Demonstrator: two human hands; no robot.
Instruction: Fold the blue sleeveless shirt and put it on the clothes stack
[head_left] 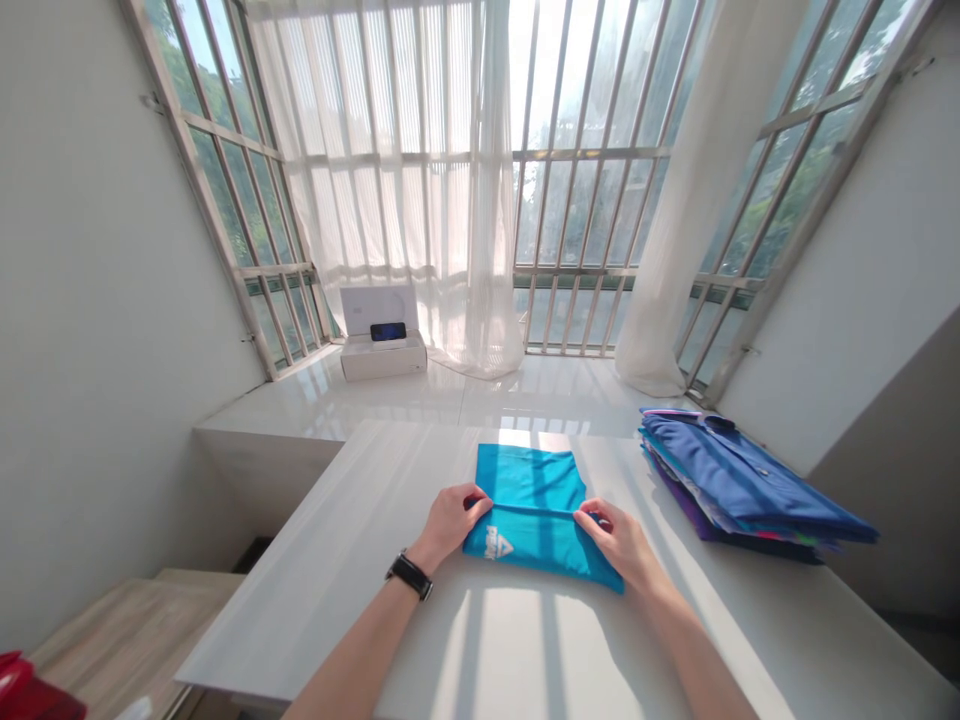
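Timber-look boards (127, 640) sit low at our far left, with a red object (22, 690) cut off by the corner of the view. Moving rightward, our left hand (450, 525) comes in over a white table (510, 640), a black watch (410, 576) on its wrist. Its fingers curl down onto the left end of a folded edge on a turquoise sports shirt (529, 510), gripping the fabric there. The shirt lies flat on the tabletop between our two hands, its white logo (501, 545) near our left hand and its lower corner jutting out past our right. Our right hand (619, 545) grips the opposite end of that same fold, with the fingers tucked against the cloth, so the edge runs straight from one hand to the other. Farther right on the table, well apart from the hands, lies a stack of folded shirts (750, 480), a blue button-up on top and purple and multicoloured layers showing beneath. Beyond the table, on a glossy white ledge (525, 395), an open white box (381, 345) holds a dark phone (388, 332), in front of sheer white curtains (390, 180) and barred windows (585, 220).
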